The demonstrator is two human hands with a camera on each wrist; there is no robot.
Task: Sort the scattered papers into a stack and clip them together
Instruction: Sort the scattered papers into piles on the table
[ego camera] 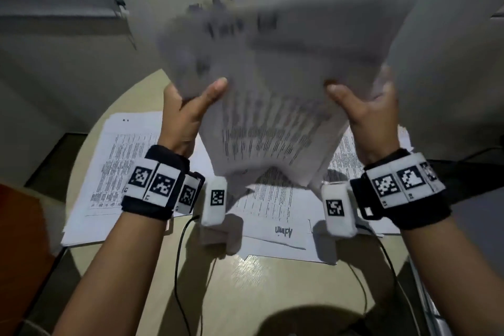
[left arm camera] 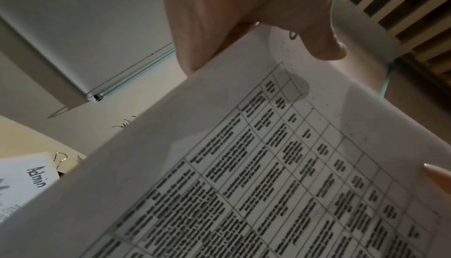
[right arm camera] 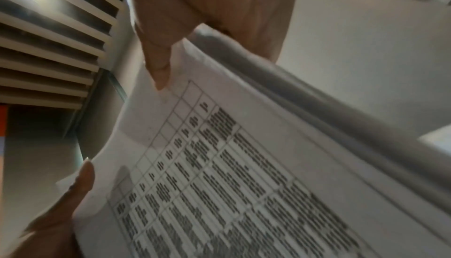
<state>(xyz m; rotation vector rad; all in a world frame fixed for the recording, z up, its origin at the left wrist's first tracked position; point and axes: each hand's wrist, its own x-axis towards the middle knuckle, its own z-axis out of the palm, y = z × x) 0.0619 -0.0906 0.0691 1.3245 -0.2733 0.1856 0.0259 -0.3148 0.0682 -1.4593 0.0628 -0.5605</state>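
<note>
Both hands, left hand (ego camera: 188,114) & right hand (ego camera: 365,114), pinch paper stack (ego camera: 272,106) by side edges; light, floppy, slippery, so grip low near bottom corners.

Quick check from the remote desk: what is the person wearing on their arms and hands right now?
Bare forearms, no sleeves or gloves. The left hand and right hand each have a black wrist strap carrying white panels printed with black square fiducial markers. A white rounded camera module, also marker-tagged, hangs beside each wrist, with a thin black cable trailing from it.
</note>
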